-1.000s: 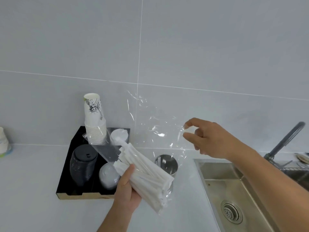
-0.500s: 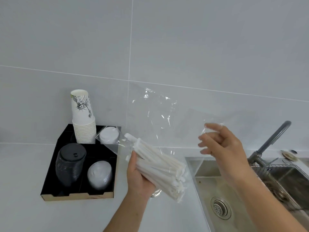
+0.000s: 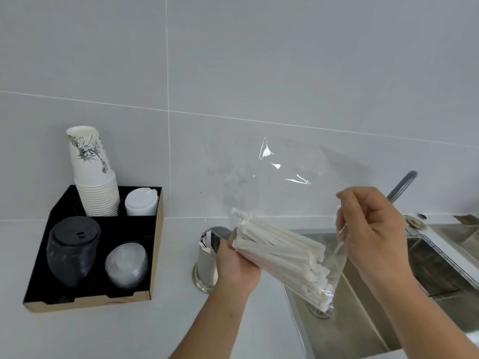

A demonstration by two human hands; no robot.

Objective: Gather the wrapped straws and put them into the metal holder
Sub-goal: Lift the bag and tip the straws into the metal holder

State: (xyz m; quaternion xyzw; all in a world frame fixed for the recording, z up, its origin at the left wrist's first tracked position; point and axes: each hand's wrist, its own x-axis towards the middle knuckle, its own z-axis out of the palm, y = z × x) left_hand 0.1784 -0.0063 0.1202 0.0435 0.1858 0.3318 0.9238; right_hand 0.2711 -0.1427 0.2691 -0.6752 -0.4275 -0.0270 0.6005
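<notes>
My left hand (image 3: 237, 265) is gripping a slanted bundle of white paper-wrapped straws (image 3: 282, 255). My right hand (image 3: 370, 237) is pinching their clear plastic bag (image 3: 285, 177). The metal holder (image 3: 206, 265) is standing on the desk (image 3: 103, 332) behind.

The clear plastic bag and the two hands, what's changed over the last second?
The right hand dropped from pinching the clear bag up high to gripping its film beside the straw bundle. The bag's loose end now billows above. The left hand still grips the straws; the metal holder stays on the counter.
</notes>
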